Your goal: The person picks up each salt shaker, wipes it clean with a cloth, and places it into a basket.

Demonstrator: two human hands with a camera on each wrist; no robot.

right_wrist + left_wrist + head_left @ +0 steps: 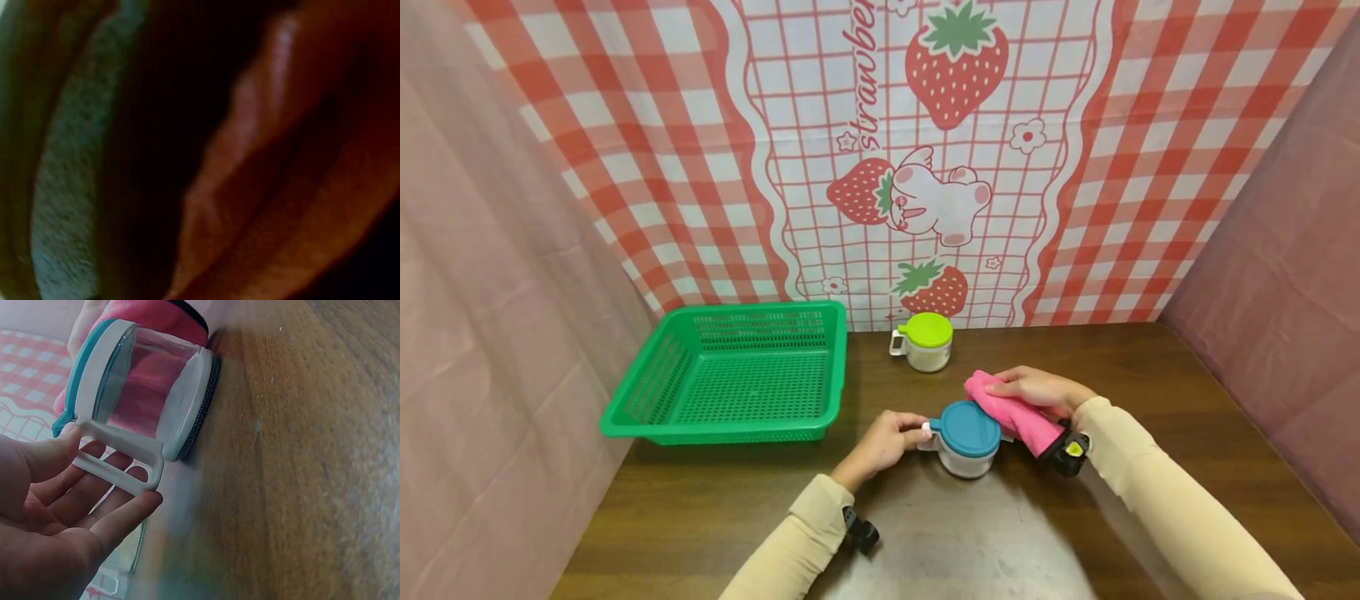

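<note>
A clear jar with a blue lid and a white base stands on the table. My left hand grips its white handle, thumb at the top and fingers around the bar. With my right hand I hold a folded pink cloth against the jar's right side and the lid's edge. Pink shows through the glass in the left wrist view. The right wrist view is dark and blurred, filled by folds of cloth; the right fingertips are partly hidden.
Behind the blue-lidded jar stands a similar jar with a green lid, its handle pointing left. A green plastic basket sits on the left side of the brown wooden table. A strawberry-patterned checked curtain hangs at the back.
</note>
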